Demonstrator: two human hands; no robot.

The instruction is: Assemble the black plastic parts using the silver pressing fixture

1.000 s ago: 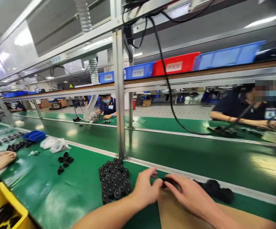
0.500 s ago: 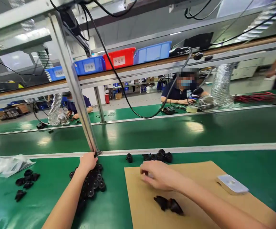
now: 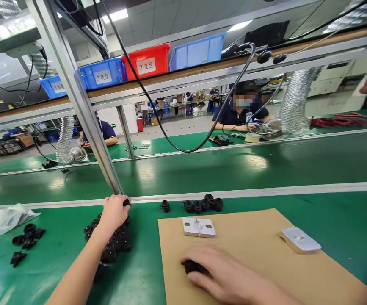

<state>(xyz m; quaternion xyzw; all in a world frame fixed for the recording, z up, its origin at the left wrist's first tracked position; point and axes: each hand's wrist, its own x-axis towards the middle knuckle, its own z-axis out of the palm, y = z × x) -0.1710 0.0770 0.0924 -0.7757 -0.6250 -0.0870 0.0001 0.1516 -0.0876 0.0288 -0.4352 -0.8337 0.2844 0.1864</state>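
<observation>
My left hand (image 3: 115,212) is closed over the far end of a cluster of black round plastic parts (image 3: 115,243), with a small black plastic part (image 3: 126,202) between its fingertips. On the brown cardboard sheet (image 3: 249,228), my right hand (image 3: 218,271), slightly blurred, curls its fingers around a black plastic piece (image 3: 194,267), mostly hidden by the hand. Just beyond that hand lies a silver metal block (image 3: 199,227) with two slots and a hollow in the middle. A second silver block (image 3: 300,240) rests at the sheet's right side.
Several black parts (image 3: 205,204) stand in a row behind the cardboard. More black parts (image 3: 27,237) and clear plastic bags (image 3: 7,218) lie at left. A metal post (image 3: 84,114) rises behind my left hand. Across the bench sit co-workers, beneath a shelf with bins (image 3: 147,62).
My right hand has moved toward me, from the now uncovered silver block to the black piece on the cardboard. My left hand stays by the cluster. The camera view has shifted slightly.
</observation>
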